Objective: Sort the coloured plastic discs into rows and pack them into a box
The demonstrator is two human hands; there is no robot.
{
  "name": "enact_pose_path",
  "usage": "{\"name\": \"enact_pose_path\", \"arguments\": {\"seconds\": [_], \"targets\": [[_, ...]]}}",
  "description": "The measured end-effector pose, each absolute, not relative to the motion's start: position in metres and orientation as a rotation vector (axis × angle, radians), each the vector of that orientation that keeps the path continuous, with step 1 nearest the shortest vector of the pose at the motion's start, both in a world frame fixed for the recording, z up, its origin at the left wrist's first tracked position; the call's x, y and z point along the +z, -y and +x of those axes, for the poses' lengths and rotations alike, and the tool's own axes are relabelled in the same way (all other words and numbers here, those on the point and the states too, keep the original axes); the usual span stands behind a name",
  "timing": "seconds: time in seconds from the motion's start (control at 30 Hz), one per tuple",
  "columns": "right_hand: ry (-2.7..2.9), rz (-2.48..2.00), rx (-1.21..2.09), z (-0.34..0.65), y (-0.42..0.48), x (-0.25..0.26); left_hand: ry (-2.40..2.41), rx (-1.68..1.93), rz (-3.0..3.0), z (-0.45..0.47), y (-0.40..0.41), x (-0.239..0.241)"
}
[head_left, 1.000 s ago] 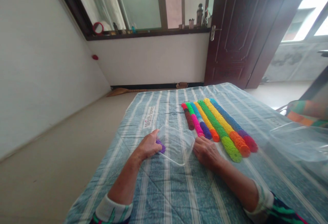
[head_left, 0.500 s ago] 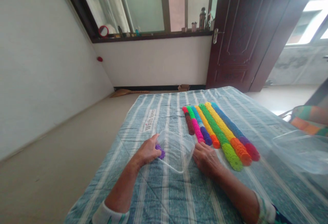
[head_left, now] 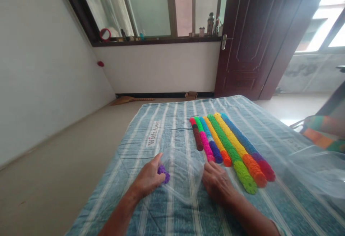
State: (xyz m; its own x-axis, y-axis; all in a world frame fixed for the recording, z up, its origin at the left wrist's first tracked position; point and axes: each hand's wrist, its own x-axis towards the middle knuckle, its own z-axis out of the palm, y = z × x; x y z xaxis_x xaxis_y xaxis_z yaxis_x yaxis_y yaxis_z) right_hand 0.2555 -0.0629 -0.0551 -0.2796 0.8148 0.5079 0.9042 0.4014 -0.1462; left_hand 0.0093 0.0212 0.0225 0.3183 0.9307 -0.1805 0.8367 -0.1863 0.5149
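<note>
A clear plastic lid or shallow tray lies between my hands on the striped cloth. My left hand grips its left edge with curled fingers, and a small purple toothed disc piece sits at the fingertips. My right hand rests against the tray's right edge, fingers bent. Just right of it lie several long rows of stacked coloured discs, side by side: red, green, pink, blue, orange, yellow, purple.
A second clear plastic container sits at the right side of the cloth. A colourful chair stands beyond it. A dark wooden door, a window sill with bottles and bare floor on the left surround the table.
The view has tilted, so the hands and tray sit lower in frame. Both hands keep their places at the tray's edges; the tray looks blurred, slightly shifted.
</note>
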Motion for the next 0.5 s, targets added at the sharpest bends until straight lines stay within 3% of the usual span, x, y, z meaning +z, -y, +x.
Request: {"name": "enact_pose_path", "arguments": {"seconds": [0.5], "targets": [[2.199,-1.460,-0.126,0.2614,0.0694,-0.0463,-1.568,0.203,2.044,0.0160,-0.0130,0.0281]]}}
